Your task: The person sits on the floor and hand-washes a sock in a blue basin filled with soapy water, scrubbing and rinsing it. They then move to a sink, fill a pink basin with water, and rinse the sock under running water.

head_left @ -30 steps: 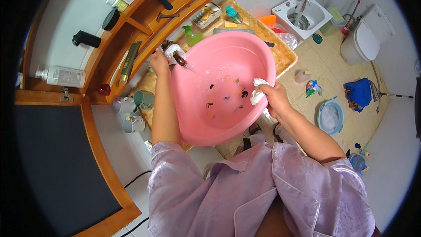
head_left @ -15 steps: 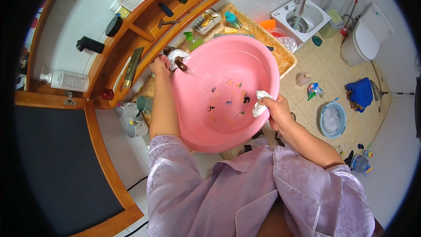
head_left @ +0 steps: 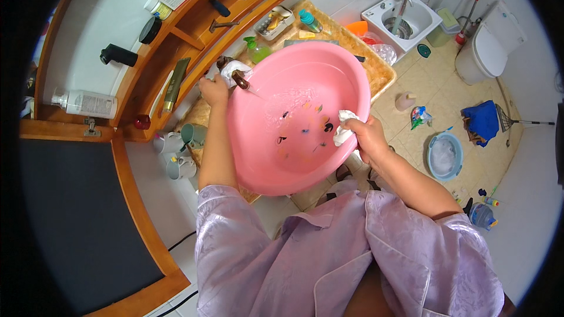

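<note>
A large pink basin (head_left: 247,164) sits tilted under a bronze faucet (head_left: 240,79), and a thin stream of water runs into it. Ripples and small printed-looking coloured and dark marks show at its bottom. My right hand (head_left: 370,138) grips the basin's right rim and pinches a crumpled white cloth (head_left: 343,129) against it. Left of the faucet, my left hand (head_left: 214,90) is closed beside the faucet's base; what its fingers hold is hidden. A second white cloth (head_left: 230,71) is bunched around the base of the faucet.
The basin rests on a brown stone-patterned counter (head_left: 385,73). A green pump bottle (head_left: 257,51) and mugs (head_left: 181,167) stand close by. A wooden cabinet (head_left: 147,76) is at left. On the tiled floor at right are a blue basin (head_left: 445,157), a blue cloth (head_left: 480,120) and a toilet (head_left: 487,47).
The basin and my right hand with the white cloth have shifted slightly up and left in view. My left hand has moved a little down from the faucet, its fingers more tucked in.
</note>
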A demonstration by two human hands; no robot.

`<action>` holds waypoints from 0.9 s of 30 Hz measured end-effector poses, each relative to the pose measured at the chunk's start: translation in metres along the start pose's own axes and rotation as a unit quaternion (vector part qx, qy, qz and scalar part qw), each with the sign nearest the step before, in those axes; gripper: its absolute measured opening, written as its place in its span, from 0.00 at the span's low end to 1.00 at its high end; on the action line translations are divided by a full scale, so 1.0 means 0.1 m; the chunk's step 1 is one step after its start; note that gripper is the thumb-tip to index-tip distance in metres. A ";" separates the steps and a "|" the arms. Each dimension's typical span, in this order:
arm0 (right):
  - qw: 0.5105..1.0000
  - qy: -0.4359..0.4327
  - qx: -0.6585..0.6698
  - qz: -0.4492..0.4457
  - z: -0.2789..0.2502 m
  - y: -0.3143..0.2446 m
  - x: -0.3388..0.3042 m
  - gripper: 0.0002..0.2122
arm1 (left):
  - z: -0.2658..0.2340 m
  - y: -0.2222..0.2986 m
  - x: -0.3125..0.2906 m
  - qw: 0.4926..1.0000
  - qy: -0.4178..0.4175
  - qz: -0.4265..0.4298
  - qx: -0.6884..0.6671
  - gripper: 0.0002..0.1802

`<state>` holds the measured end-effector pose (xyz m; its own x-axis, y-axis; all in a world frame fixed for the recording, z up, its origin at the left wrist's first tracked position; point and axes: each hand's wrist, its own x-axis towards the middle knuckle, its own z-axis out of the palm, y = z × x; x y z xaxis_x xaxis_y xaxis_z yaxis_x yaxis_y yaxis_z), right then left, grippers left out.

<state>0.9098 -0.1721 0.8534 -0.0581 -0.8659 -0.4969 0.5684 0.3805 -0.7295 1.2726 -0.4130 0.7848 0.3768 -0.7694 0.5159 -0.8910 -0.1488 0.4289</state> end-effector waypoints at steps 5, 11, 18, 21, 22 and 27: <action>1.000 0.003 -0.029 0.004 -0.02 -0.01 0.00 0.10 | -0.19 0.42 -0.51 0.988 -0.098 0.114 0.035 0.23; 1.000 0.014 -0.007 0.006 -0.11 0.04 -0.07 0.12 | -0.25 0.25 -0.75 0.915 -0.364 0.057 0.167 0.20; 0.999 0.047 0.022 -0.005 -0.27 -0.13 -0.32 0.14 | -0.60 0.30 -0.80 0.904 -0.373 0.154 0.138 0.18; 0.999 0.044 0.015 -0.004 -0.31 -0.10 -0.36 0.13 | -0.50 0.25 -0.74 0.948 -0.304 0.092 -0.002 0.17; 0.999 0.045 0.022 -0.005 -0.33 -0.08 -0.36 0.13 | -0.40 0.21 -0.68 0.960 -0.268 0.060 -0.058 0.17; 0.999 0.034 -0.014 0.001 -0.46 -0.07 -0.39 0.13 | -0.06 0.24 -0.38 0.952 -0.260 0.024 -0.158 0.18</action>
<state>0.8707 -0.1259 0.8559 -0.1132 -0.8409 -0.5292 0.5451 0.3927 -0.7407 1.2382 -0.3839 0.7799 0.0873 -0.9866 0.1381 -0.7520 0.0256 0.6587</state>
